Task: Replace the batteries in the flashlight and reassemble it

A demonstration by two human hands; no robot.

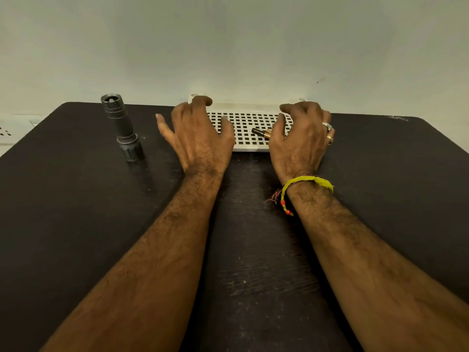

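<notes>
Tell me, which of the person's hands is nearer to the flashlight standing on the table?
The left. The left hand rests on the white perforated tray, just right of the flashlight, without touching it. The right hand lies farther right, across the tray.

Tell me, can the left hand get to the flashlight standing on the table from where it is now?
Probably yes. The left hand rests on the near left part of the white perforated tray, and the flashlight stands upright just to its left on the dark table, with only bare tabletop between them.
</notes>
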